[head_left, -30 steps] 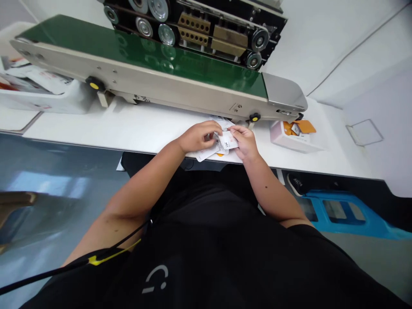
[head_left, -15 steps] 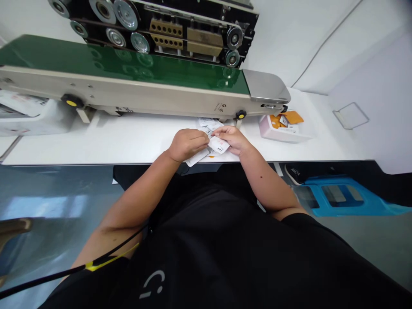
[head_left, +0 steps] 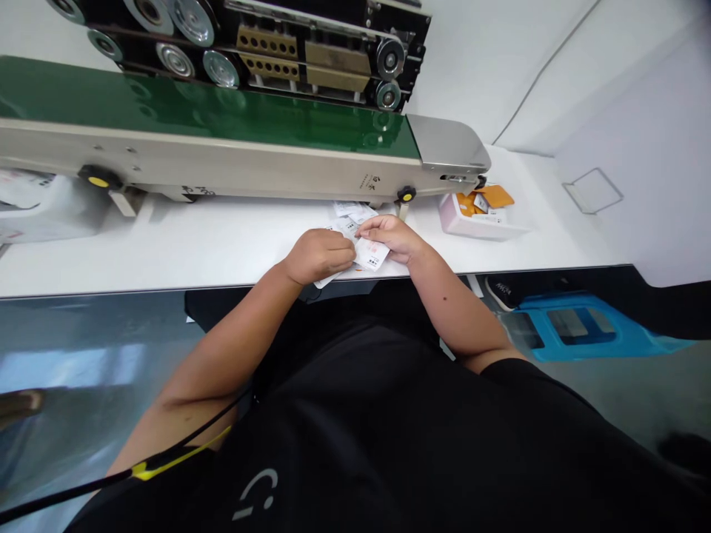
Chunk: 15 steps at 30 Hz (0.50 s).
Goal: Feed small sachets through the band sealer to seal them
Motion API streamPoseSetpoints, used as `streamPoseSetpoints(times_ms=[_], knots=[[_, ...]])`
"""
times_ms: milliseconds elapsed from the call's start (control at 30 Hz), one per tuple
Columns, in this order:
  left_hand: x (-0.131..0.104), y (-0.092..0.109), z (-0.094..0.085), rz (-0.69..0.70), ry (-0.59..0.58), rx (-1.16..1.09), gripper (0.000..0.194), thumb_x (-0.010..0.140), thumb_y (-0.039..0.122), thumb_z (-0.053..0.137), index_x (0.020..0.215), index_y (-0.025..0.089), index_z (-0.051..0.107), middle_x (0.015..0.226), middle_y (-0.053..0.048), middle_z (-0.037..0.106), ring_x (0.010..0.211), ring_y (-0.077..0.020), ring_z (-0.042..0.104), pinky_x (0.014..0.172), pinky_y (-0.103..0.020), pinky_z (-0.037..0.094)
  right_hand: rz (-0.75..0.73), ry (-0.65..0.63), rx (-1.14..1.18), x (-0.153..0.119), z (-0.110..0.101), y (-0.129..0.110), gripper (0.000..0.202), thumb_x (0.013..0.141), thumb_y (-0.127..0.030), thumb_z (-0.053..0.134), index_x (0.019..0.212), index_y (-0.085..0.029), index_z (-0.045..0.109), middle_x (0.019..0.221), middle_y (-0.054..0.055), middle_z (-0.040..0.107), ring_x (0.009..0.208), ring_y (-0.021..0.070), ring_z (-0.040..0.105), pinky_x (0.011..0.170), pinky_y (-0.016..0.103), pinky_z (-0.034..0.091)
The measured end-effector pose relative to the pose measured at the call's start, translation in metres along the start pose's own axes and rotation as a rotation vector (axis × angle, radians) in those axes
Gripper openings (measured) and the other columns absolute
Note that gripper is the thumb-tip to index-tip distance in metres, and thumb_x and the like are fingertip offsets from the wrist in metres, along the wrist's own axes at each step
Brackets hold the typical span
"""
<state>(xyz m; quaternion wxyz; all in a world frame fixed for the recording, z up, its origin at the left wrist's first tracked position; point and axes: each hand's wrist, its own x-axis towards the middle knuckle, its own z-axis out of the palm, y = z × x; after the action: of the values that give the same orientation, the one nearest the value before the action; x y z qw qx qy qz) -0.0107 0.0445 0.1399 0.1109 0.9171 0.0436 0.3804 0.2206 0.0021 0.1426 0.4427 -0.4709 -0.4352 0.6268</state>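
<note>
At the centre of our view, over the front of a white desk, we see a small white packet. Its red and dark print is too small to read. Its free edge points toward five o'clock; fingers hide the far end, so we cannot tell its long axis. Our right hand has a closed grip, thumb over the packet. Our left hand curls at its nine o'clock edge; whether it pinches, we cannot tell. More packets lie toward eleven o'clock. At seven, our black shirt reads "Ci".
</note>
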Motion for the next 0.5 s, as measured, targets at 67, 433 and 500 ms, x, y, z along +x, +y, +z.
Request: streamPoseSetpoints(times_ms=[67,433,500], knots=[[0.0007,0.0012,-0.0003,0.051,-0.068,0.067,0.037,0.104,0.039,0.055,0.071,0.022,0.064,0.078,-0.004,0.074,0.068,-0.0159,0.066,0.063,-0.031,0.048,-0.001,0.003,-0.008,-0.0014,0.0005,-0.0001,0.032,0.062,-0.032,0.095,0.083,-0.015,0.079,0.072,0.003,0.075,0.063,0.0132,0.066,0.060,0.025,0.053],[-0.0046,-0.0006,-0.0007,-0.040,0.090,0.075,0.025,0.102,0.043,0.060,0.095,0.025,0.077,0.096,-0.006,0.079,0.087,-0.0165,0.074,0.077,-0.030,0.056,-0.052,0.033,0.006,-0.0032,-0.0020,0.0052,0.037,0.065,-0.042,0.096,0.084,-0.017,0.077,0.075,0.002,0.075,0.069,0.0155,0.069,0.066,0.029,0.058],[-0.0049,-0.0012,-0.0008,-0.038,0.122,0.098,0.025,0.101,0.043,0.062,0.093,0.025,0.077,0.094,-0.006,0.078,0.083,-0.0159,0.073,0.073,-0.030,0.055,-0.069,0.038,0.006,-0.0031,-0.0019,0.0061,0.038,0.065,-0.042,0.096,0.085,-0.017,0.076,0.076,0.002,0.075,0.070,0.0156,0.069,0.068,0.030,0.058]])
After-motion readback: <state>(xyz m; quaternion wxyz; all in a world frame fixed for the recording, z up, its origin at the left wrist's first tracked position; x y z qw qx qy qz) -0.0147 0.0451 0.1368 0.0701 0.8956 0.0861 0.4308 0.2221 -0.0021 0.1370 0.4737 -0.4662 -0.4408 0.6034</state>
